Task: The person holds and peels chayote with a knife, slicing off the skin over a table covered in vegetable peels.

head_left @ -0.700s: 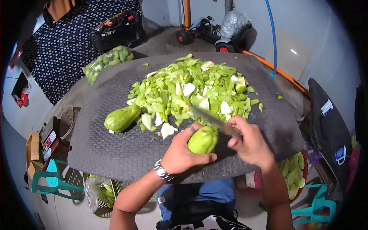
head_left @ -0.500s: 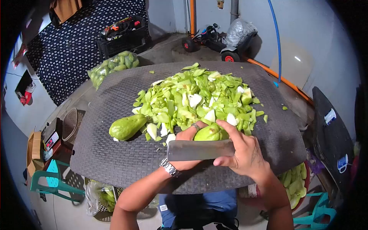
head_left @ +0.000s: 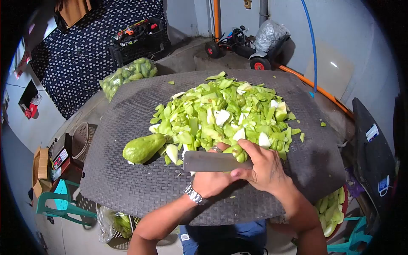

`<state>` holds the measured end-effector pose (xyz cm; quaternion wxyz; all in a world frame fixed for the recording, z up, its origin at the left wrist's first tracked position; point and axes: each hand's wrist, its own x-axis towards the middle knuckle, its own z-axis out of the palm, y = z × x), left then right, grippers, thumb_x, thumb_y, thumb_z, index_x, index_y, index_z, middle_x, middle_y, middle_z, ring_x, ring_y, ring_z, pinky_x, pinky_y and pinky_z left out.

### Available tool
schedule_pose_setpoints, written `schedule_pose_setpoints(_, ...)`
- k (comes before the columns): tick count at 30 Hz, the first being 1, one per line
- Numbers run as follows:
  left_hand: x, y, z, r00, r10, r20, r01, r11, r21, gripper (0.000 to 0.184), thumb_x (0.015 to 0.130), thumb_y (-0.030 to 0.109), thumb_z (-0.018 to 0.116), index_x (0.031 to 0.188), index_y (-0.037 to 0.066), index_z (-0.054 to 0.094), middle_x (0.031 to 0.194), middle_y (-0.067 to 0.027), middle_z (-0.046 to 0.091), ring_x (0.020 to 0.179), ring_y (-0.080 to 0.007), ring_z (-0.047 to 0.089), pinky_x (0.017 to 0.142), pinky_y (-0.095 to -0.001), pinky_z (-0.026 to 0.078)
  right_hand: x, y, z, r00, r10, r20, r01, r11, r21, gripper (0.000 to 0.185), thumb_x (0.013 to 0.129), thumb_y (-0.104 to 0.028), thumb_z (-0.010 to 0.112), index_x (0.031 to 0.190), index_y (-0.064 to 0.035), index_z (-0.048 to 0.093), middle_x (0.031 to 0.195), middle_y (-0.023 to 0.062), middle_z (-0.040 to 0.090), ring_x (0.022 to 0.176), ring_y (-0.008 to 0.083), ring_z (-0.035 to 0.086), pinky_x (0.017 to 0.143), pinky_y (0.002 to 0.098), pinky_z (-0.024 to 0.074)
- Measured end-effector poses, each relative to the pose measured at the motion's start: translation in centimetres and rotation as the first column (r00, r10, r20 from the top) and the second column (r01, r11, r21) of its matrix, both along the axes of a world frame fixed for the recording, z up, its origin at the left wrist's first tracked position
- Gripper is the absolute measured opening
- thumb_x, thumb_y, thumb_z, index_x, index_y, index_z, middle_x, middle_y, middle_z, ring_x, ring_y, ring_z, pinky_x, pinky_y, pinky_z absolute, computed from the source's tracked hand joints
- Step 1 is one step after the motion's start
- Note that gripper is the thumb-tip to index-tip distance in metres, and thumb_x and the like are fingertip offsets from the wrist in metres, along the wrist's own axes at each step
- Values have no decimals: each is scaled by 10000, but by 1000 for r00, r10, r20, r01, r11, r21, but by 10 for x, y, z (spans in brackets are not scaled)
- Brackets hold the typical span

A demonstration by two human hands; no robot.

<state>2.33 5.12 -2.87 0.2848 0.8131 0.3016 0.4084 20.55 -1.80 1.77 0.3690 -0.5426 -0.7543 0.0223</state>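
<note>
A wide-bladed knife lies level across the front of my hands, its blade pointing left. My right hand is closed on its handle end, with the index finger reaching along a green chayote. Closed under and around that chayote, partly behind the blade, is my left hand, wearing a ring and a metal watch. The blade hides much of the fruit and the left fingers. A whole chayote rests on the table to the left. Beyond my hands spreads a heap of green peels and pale pieces.
The dark woven-pattern table has rounded edges. A bag of chayotes stands past its far left edge. Below the right edge is a basin of chayotes. Teal chairs and a pedal kart stand around.
The knife blade has shifted slightly up and left across the chayote, and more of my left hand shows below it. The chayote has turned in my grip. The whole view has shifted slightly.
</note>
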Motion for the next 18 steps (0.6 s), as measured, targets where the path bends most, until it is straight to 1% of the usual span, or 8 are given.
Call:
schedule_pose_setpoints(2, 1, -6, 13, 996, 3, 86, -1, 1000, -28, 489, 710, 236, 900, 1093, 25, 680, 987, -154, 714, 860, -339, 708, 776, -426, 567, 2, 7, 5, 993, 2, -116, -23, 984, -179, 756, 958, -685, 603, 1277, 0, 604, 914, 252, 712, 904, 429, 736, 746, 495, 564)
schedule_pose_setpoints(3, -4, -8, 7, 990, 4, -138, -19, 994, -111, 523, 689, 222, 891, 1122, 33, 666, 990, -173, 705, 873, -373, 694, 770, -442, 567, 5, 13, 8, 980, -22, -197, -41, 950, -309, 721, 981, -668, 583, 1246, 2, 609, 893, 249, 707, 893, 425, 733, 745, 489, 556)
schedule_pose_setpoints(4, 1, -12, 11, 1000, 26, -17, -26, 1000, -14, 548, 663, 216, 887, 1127, 39, 656, 935, -197, 695, 854, -413, 678, 772, -456, 570, 7, 16, 8, 960, -58, -275, -70, 899, -432, 689, 1005, -651, 564, 1216, 3, 615, 872, 245, 702, 882, 420, 730, 744, 483, 548)
schedule_pose_setpoints(6, 6, -18, 12, 998, 30, 61, -29, 999, -14, 542, 700, 248, 891, 1134, 28, 653, 943, -190, 721, 838, -348, 716, 788, -417, 577, 16, 33, 4, 921, -178, -347, -18, 869, -495, 643, 1059, -633, 463, 1198, -22, 606, 898, 255, 688, 922, 405, 700, 853, 462, 517)
schedule_pose_setpoints(10, -7, -2, 12, 955, 27, 296, 128, 861, -492, 511, 852, 294, 841, 1211, -16, 650, 1073, -134, 749, 915, -182, 725, 839, -348, 573, 31, 52, -3, 909, -332, -252, 133, 803, -581, 606, 1089, -582, 415, 1235, -16, 577, 977, 275, 705, 1033, 439, 687, 922, 516, 501)
schedule_pose_setpoints(14, -16, 20, 13, 816, 249, 522, 289, 606, -741, 493, 923, 276, 797, 1250, -45, 615, 1100, -130, 725, 949, -213, 728, 838, -362, 593, 31, 55, -4, 868, -418, -267, 218, 805, -551, 589, 1100, -555, 384, 1260, -17, 564, 1031, 280, 719, 1086, 467, 678, 949, 538, 497)
schedule_pose_setpoints(17, -26, 38, 8, 767, 327, 552, 399, 430, -810, 523, 959, 348, 750, 1264, -44, 587, 1137, -171, 714, 968, -272, 745, 847, -424, 618, 31, 52, 5, 820, -456, -348, 108, 718, -687, 531, 1105, -504, 427, 1251, -12, 561, 888, 188, 694, 840, 291, 699, 799, 443, 530)
schedule_pose_setpoints(18, -25, 42, 7, 759, 354, 546, 394, 418, -819, 420, 1001, 398, 672, 1229, 50, 617, 1089, -132, 728, 956, -261, 744, 842, -425, 620, 31, 49, 8, 793, -470, -387, 47, 681, -731, 510, 1107, -487, 437, 1245, -11, 558, 853, 161, 683, 782, 245, 689, 760, 421, 530)
